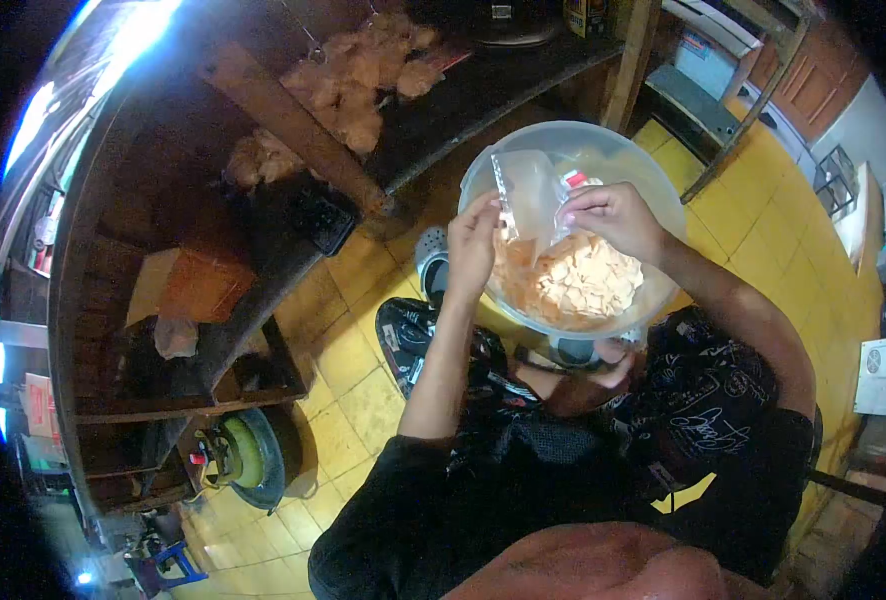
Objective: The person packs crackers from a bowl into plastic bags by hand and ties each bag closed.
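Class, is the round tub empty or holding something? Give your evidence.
Holding something, not empty: pale flat pieces lie heaped inside the tub.

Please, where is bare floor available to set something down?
Floor looks bare right of the tub, and between the wooden shelf and patterned trousers. Crowded is the tub itself: left hand and right hand hold a clear bag over pale pieces.

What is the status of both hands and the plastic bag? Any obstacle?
Left hand and right hand pinching plastic bag. Bag over tub of pale flakes. No obstacle visible.
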`<state>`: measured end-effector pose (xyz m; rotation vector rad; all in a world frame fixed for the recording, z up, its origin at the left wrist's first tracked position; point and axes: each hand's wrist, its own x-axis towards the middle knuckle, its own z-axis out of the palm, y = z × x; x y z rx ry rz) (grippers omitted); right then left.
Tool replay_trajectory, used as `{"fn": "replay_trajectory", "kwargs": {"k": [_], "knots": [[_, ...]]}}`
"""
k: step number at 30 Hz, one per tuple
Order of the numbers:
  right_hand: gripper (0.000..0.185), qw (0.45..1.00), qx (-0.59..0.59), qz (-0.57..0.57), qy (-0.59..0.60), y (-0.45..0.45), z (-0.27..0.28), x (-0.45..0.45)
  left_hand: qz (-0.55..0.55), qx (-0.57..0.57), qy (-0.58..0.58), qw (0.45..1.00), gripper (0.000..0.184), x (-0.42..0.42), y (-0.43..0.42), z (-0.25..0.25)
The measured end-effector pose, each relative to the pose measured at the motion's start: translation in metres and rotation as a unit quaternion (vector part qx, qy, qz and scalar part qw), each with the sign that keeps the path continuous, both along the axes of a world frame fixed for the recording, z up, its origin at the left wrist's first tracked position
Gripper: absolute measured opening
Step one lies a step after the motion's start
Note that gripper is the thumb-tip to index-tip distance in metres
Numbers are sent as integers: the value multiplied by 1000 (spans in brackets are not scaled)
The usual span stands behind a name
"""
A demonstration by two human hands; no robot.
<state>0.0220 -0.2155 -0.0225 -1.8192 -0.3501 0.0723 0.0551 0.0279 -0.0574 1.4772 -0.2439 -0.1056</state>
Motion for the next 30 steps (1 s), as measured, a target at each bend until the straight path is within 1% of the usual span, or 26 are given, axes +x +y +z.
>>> {"fn": "replay_trajectory", "kwargs": {"k": [1, 2, 3, 4, 5, 6, 7, 8, 9, 11, 12, 13, 15, 16, 17, 19, 20, 21, 23, 24, 25, 26, 27, 28, 29, 30], "knots": [[16, 993, 100, 29, 55, -1, 1, 1, 0, -1, -3, 1000, 37, 2, -2, -1], [16, 993, 100, 29, 52, -2, 3, 1, -8, -63, -2, 998, 41, 4, -3, -2], [17, 981, 173, 40, 81, -2, 8, -1, -17, -124, 1, 992, 46, 2, -4, 4], [17, 962, 245, 52, 110, -1, 10, -2, -36, -117, 21, 992, 58, 0, -7, 9], [17, 961, 246, 53, 110, -1, 9, -1, -35, -116, 21, 992, 58, -7, -10, 14], [17, 957, 267, 59, 94, -2, 6, 1, -36, -150, 148, 977, 57, -20, -16, 33], [16, 952, 288, 65, 79, -4, 4, 2, -36, -182, 273, 944, 56, -27, -19, 43], [16, 952, 288, 64, 79, -6, 1, 3, -111, -234, 299, 918, 52, -18, -15, 27], [17, 942, 322, 58, 75, -7, 0, 3, -112, -234, 300, 918, 52, -19, -13, 30], [17, 930, 357, 50, 71, -13, -2, 4, -228, -335, 394, 825, 48, -23, -11, 34], [17, 923, 374, 54, 77, -17, -4, 5, -238, -331, 392, 825, 54, -23, -12, 35], [18, 915, 391, 59, 82, -21, -5, 6, -237, -332, 392, 824, 54, -25, -13, 36], [18, 909, 403, 65, 81, -25, -8, 7, -300, -360, 454, 758, 57, -31, -17, 43], [18, 904, 414, 71, 77, -25, -8, 8, -300, -349, 474, 751, 63, -34, -22, 44], [18, 905, 413, 73, 78, -26, -7, 8, -300, -351, 473, 751, 63, -35, -27, 40], [18, 897, 429, 81, 72, -25, 2, 6, -325, -405, 490, 700, 62, -35, -34, 26], [18, 897, 429, 81, 73, -27, 1, 6, -319, -442, 490, 680, 51, -33, -34, 20], [19, 897, 428, 78, 83, -30, 1, 7, -319, -443, 491, 679, 51, -30, -33, 14], [19, 896, 427, 75, 95, -33, -2, 9, -205, -448, 375, 785, 34, -26, -29, 2], [18, 931, 355, 19, 84, -34, -1, 9, -177, -396, 374, 820, 25, -23, -22, 11], [17, 957, 278, -38, 73, -33, 1, 9, -177, -396, 376, 819, 25, -22, -16, 17], [17, 957, 278, -39, 77, -32, 2, 8, -105, -348, 338, 868, 20, -21, -11, 21], [16, 976, 173, -116, 64, -31, 8, 7, -32, -296, 295, 908, 15, -21, -7, 22], [15, 978, 65, -190, 49, -29, 13, 6, -31, -297, 297, 907, 15, -19, -3, 21], [15, 978, 65, -190, 50, -26, 18, 5, 23, -242, 246, 938, 13, -17, 1, 20], [15, 975, 19, -217, -52, -21, 27, 4, 76, -186, 191, 961, 13, -14, 3, 19]]}}
